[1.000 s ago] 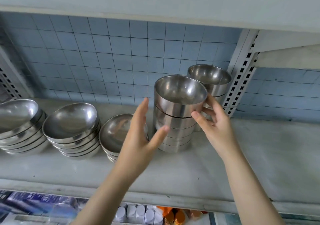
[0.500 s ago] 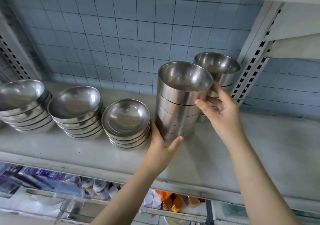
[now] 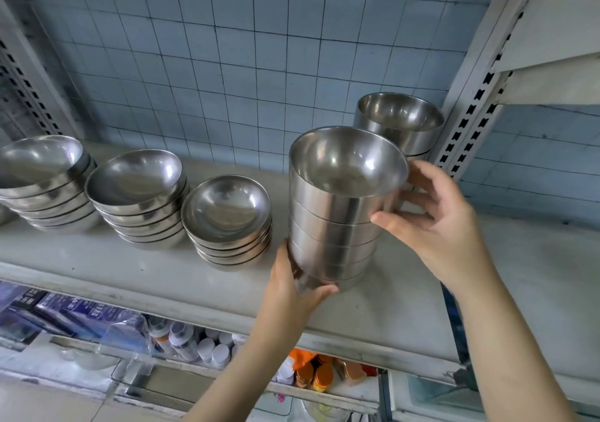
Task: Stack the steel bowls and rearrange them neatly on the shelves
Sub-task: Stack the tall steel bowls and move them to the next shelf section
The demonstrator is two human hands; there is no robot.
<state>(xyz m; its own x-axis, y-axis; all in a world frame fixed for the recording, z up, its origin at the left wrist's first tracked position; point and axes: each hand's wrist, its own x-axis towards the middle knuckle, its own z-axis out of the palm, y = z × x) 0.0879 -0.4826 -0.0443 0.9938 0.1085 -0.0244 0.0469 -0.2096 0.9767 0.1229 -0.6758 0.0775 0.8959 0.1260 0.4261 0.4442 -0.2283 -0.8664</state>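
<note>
Gripped a tall stack of steel bowls [image 3: 334, 227] with both hands, near the front of the shelf [image 3: 97, 259]. Wrapped the left grip [image 3: 292, 288] round the foot of the stack, thumb in front, fingers curled out of sight behind. Clamped the right grip [image 3: 444, 227] on the upper bowls, thumb pressed to the near side, fingers curled round the far side under the rim. Held the stack upright, open side up. Could not tell whether its foot rested on the shelf or hung just above it. Saw a second tall stack [image 3: 402, 123] just behind, beside the slotted post [image 3: 470, 97]. Saw to the left three low stacks of wide bowls in a row: nearest stack [image 3: 224, 220], middle stack [image 3: 139, 201], far stack [image 3: 45, 181]. Saw small bottles [image 3: 211, 350] and orange-lidded jars [image 3: 315, 376] below the shelf.
</note>
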